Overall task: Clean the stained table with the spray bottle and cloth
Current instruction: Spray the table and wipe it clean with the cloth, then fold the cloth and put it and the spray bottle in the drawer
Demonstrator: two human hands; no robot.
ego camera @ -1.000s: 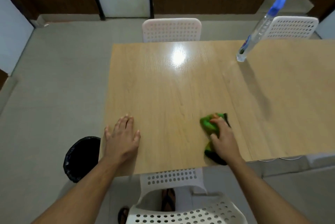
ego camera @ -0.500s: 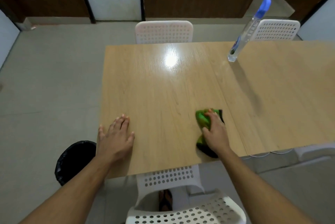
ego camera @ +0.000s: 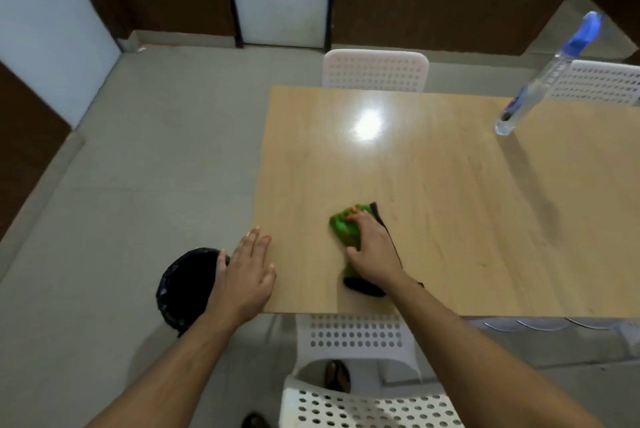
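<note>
Head view shows your table [ego camera: 433,185], its top pale wood with a bright glare near the far edge. You look to be in the wiping stage: the spraying seems done, since the bottle [ego camera: 540,81] stands upright near the far right corner, well apart from both hands. No clear stain shows on the top; faint streaks toward the right side may be marks or wet traces, and you cannot tell which from here. So judge the near left part as mostly covered, with the middle, the far edge and the right side likely left to wipe.

Your right hand [ego camera: 372,247] presses the green-and-dark cloth [ego camera: 343,225] onto the top near the near edge, fingers bent over it in a grip. Your left hand [ego camera: 247,275] lies flat at the near left corner, fingers straight and spread, holding nothing, partly over the edge.
</note>
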